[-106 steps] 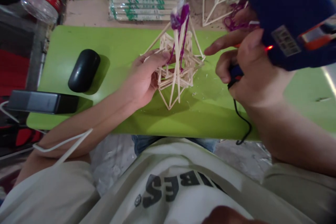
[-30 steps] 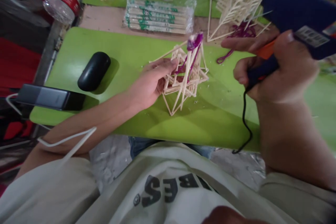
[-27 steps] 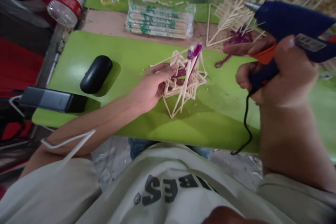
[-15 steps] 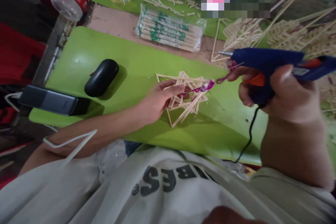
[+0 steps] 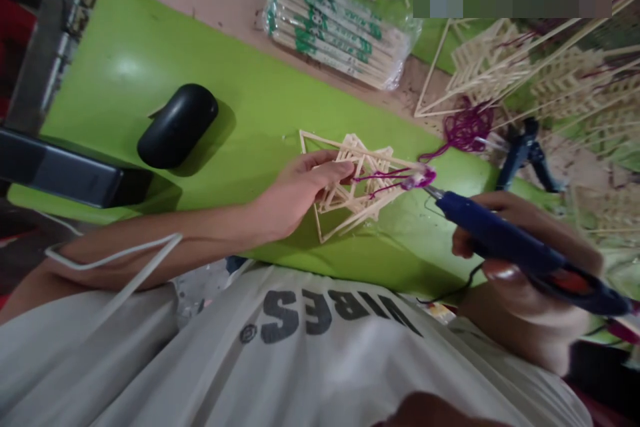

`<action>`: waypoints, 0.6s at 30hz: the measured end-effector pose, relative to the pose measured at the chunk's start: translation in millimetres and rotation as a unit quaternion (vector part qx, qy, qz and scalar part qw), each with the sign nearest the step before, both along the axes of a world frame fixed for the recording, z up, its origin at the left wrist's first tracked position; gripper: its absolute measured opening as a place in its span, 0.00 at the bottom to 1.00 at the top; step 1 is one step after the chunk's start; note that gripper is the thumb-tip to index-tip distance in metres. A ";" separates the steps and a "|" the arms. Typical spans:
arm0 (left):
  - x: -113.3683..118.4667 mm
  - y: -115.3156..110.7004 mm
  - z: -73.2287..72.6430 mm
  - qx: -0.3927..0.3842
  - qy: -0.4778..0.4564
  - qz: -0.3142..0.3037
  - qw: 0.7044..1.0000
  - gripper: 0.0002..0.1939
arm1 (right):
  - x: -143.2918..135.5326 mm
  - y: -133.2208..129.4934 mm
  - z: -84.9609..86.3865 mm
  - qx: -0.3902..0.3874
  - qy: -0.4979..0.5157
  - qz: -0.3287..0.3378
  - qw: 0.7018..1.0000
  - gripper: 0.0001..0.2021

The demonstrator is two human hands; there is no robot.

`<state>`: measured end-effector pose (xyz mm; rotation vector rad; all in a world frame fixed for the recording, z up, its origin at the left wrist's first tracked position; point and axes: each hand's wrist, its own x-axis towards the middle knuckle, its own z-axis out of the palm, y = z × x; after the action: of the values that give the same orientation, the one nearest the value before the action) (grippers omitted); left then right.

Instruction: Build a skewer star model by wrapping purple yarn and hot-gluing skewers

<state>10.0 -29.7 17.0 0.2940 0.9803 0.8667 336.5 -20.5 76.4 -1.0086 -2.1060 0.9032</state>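
Pale stick frame (image 5: 373, 154) (purple-tipped)

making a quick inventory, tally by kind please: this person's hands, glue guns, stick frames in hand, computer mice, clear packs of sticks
Left hand and right hand: 2
Glue gun: 1
Stick frame in hand: 1
Computer mouse: 1
Clear stick pack: 1
Total: 6

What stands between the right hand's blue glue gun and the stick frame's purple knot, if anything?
Nothing visible. The right hand holds the dark-blue glue gun with its metal nozzle at the purple thread knot of the pale wooden stick frame; contact is unclear. The left hand holds the opposite side.
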 end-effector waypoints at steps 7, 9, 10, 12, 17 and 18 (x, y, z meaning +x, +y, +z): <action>-1.4 -3.2 -11.1 0.019 -0.030 -0.004 0.999 0.04 | -14.6 0.6 -18.4 -0.030 0.007 0.051 0.998 0.15; -1.4 -4.0 -14.1 0.027 -0.027 -0.007 0.999 0.05 | -14.7 0.5 -23.2 -0.024 0.006 0.054 0.998 0.15; -1.2 -4.2 -14.4 0.031 -0.021 -0.012 0.999 0.06 | -14.4 0.2 -24.9 -0.025 0.005 0.052 0.998 0.15; -0.6 -4.3 -13.0 0.038 -0.010 -0.024 0.999 0.07 | -13.8 -1.1 -27.2 -0.029 0.004 0.045 0.999 0.16; 2.4 -3.9 -8.4 0.046 -0.004 -0.014 0.999 0.06 | -15.8 -6.7 -27.2 -0.023 -0.005 0.028 0.999 0.14; 2.6 -3.7 -8.1 0.048 -0.003 -0.014 0.999 0.05 | -17.0 -7.7 -26.9 -0.023 -0.009 0.027 0.999 0.14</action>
<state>12.6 -33.5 8.9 0.3854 0.9278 0.8895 319.4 -28.1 49.6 -0.9890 -2.1459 0.9762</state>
